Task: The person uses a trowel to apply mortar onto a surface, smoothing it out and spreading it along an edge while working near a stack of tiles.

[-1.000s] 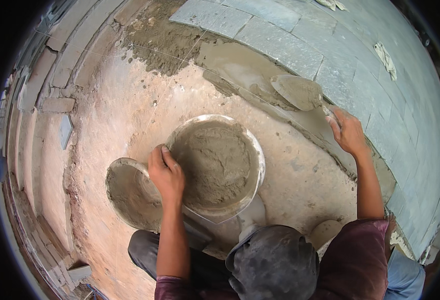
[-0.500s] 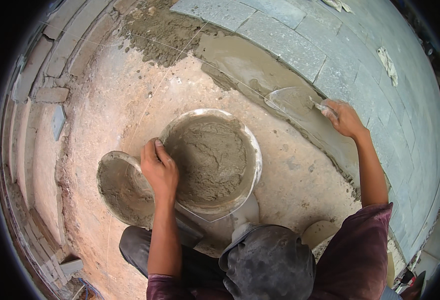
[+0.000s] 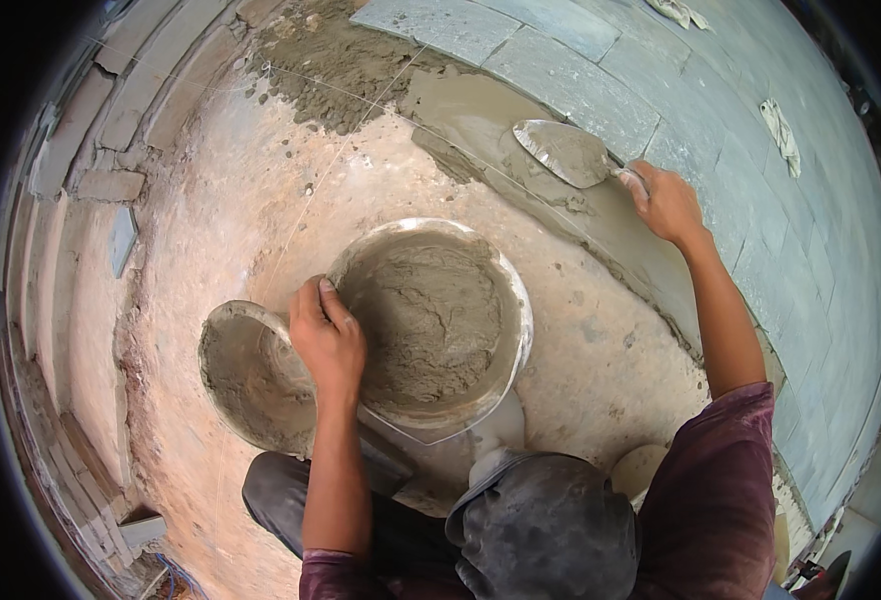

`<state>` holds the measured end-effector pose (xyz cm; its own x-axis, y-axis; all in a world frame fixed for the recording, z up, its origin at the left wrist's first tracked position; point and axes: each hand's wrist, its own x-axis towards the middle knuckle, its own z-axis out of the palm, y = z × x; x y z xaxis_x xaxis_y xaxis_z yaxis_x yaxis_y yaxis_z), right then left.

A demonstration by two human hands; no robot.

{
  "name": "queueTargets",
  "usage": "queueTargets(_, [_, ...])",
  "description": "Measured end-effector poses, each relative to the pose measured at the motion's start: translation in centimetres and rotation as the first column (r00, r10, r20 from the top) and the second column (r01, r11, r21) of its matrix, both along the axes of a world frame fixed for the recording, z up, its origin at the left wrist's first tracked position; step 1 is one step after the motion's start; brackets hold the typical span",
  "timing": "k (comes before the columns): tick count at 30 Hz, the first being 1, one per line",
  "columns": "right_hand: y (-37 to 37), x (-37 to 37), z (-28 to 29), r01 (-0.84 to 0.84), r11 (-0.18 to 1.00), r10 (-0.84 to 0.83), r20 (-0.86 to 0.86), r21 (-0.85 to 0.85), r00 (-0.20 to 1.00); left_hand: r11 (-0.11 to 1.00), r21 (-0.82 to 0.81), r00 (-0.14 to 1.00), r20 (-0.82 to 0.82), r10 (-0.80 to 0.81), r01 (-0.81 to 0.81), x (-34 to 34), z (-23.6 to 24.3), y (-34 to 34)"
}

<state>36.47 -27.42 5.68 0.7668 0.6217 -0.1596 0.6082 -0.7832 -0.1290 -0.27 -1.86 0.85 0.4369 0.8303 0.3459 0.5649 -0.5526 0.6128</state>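
Observation:
My right hand [image 3: 667, 203] is closed around the handle of a trowel [image 3: 564, 153], whose blade carries some grey mortar. The blade lies over a strip of smooth wet mortar [image 3: 491, 108] beside the laid grey slabs. My left hand [image 3: 327, 330] grips the left rim of a round bucket [image 3: 523, 300] filled with thick mortar [image 3: 426, 320]. Just left of that hand a smaller bucket [image 3: 251, 375] leans tilted, its inside coated with mortar and mostly bare of contents.
Taut strings [image 3: 346, 88] cross above the mortar bed. Rough crumbly mortar [image 3: 326, 65] lies at the far end. Grey stone paving [image 3: 571, 85] spans the right, with a pale cloth [image 3: 781, 135] on it. Stone steps [image 3: 81, 240] rise along the left.
My right hand and the trowel have moved farther away and slightly left over the mortar bed. A small lump of mortar now shows below the blade. My left hand stays on the rim.

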Motion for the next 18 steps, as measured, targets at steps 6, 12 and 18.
queueTargets(6, [-3.7,-2.3,0.3,-0.053,0.996,0.053,0.001,-0.065,0.999,0.999,-0.03,1.0,-0.013,-0.011,0.01,-0.3,-0.1,0.1])
queueTargets(12, [-9.1,-1.2,4.6,-0.059,0.993,0.073,0.133,-0.105,0.988,1.0,-0.018,1.0,0.013,-0.014,0.014,-0.5,0.1,0.4])
queueTargets(18, [-8.9,-6.1,7.9,-0.106,0.968,0.084,0.104,0.226,0.991,0.944,-0.324,0.998,0.037,-0.054,0.063,-0.4,2.4,0.7])
